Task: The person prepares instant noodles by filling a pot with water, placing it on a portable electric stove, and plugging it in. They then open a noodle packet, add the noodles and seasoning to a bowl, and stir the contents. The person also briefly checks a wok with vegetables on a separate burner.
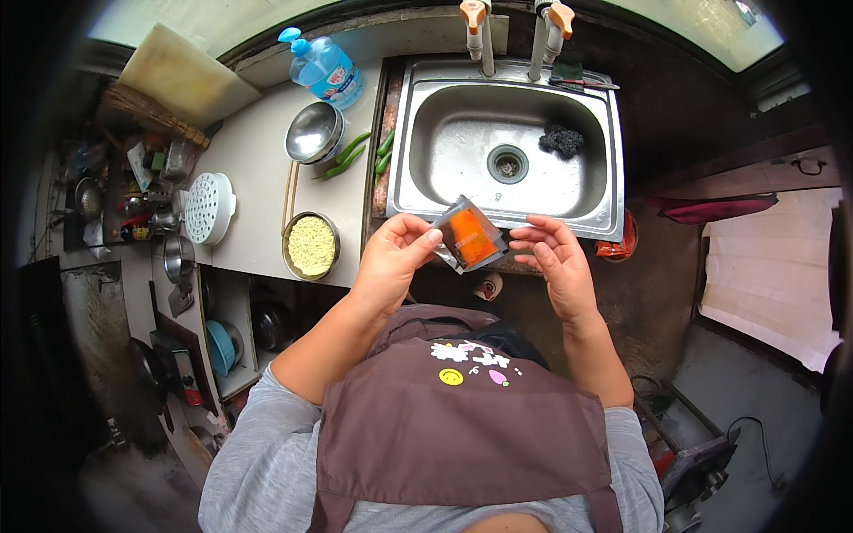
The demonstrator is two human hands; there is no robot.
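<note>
Between its thumb and forefinger, my left hand [393,260] pinches a corner of a clear-edged seasoning sachet [470,236] with orange contents. The sachet is tilted in front of the sink's near edge and bears writing. My right hand [563,270] is just right of it, fingers apart, with nothing in its grasp. Left of my left hand, a metal bowl [338,252] holds a block of dried instant noodles [310,245]. Wooden chopsticks [290,193] lie behind that bowl. Several green chillies [344,160] rest on the counter beside stacked bowls [313,133].
A stainless steel sink [460,136] contains a dark scouring pad [561,141]; two orange-handled taps [474,16] rise behind it. A blue pump bottle [333,76] stands at the counter's back. A white perforated steamer tray [208,208] lies at the left. A red wrapper [616,248] shows below the sink's right corner.
</note>
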